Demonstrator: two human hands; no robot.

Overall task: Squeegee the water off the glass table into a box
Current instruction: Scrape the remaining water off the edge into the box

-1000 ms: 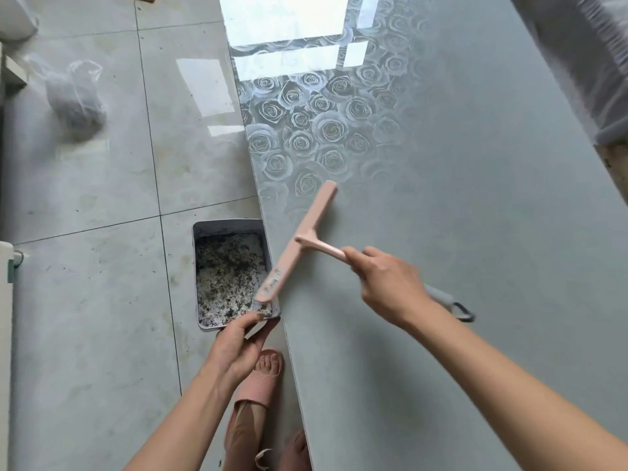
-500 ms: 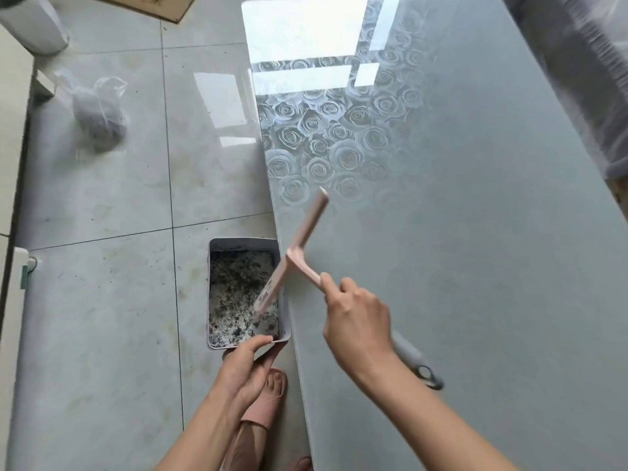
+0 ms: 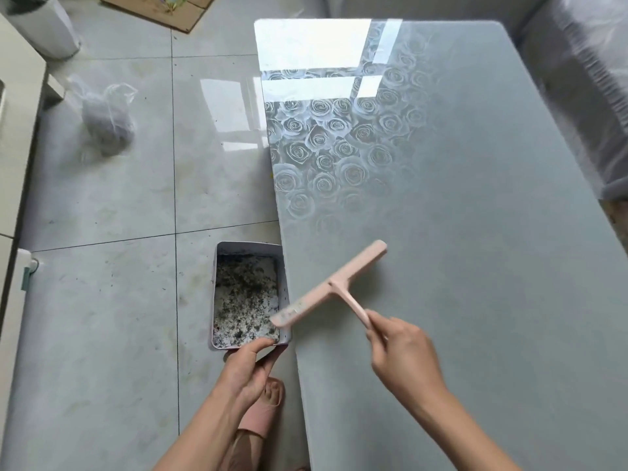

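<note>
Far left, a cabinet [image 3: 17, 137] runs along the frame edge, with a white bin [image 3: 44, 25] at its far end. A tied plastic bag [image 3: 107, 120] sits on the floor [image 3: 102, 334] near the cabinet, well apart from the box. Cardboard [image 3: 159, 8] lies at the top, cut off by the frame. A wide stretch of tile lies between the bag and the box.

The box [image 3: 249, 248] is rectangular and open-topped, with dark specks and wet grit inside. Its right wall is tight against the bench's left edge and sits lower than the glass. Cannot tell if it rests on the floor. The left hand [image 3: 249, 368] grips the box's near rim, thumb over the top and fingers curled under. A foot in a pink slipper [image 3: 258, 419] is just below that hand, beside the bench edge.

The bench [image 3: 492, 266] has a glass top, a rose pattern at the far left and window glare at the far edge. The pink squeegee [image 3: 331, 290] lies diagonally: the blade's low left end overhangs the left edge above the box, and the rest is over glass. Blade contact with the glass is too blurred to tell. The right hand [image 3: 402, 355] is clenched round the handle's end, over the bench. A wide stretch of glass runs from the blade to the far and right edges. A wrapped sofa [image 3: 594, 96] crowds the right edge.
</note>
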